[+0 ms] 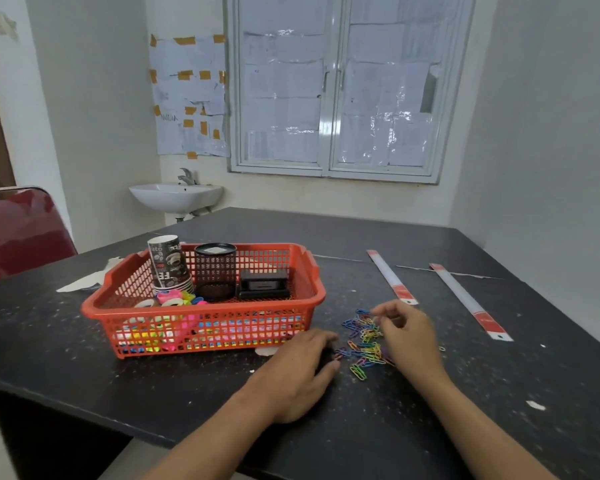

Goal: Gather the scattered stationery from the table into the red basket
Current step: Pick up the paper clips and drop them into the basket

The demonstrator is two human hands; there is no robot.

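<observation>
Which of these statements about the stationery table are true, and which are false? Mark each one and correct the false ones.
1. The mesh pen holder stands inside the red basket. True.
2. Two rulers lie inside the basket. False: the rulers lie on the table, to the right of the basket.
3. The coloured paper clips lie in a loose heap on the table between the left hand and the right hand. True.
4. The left hand grips the stack of paper cups. False: the paper cups stand in the basket, and the left hand rests on the table beside the clips.
</observation>
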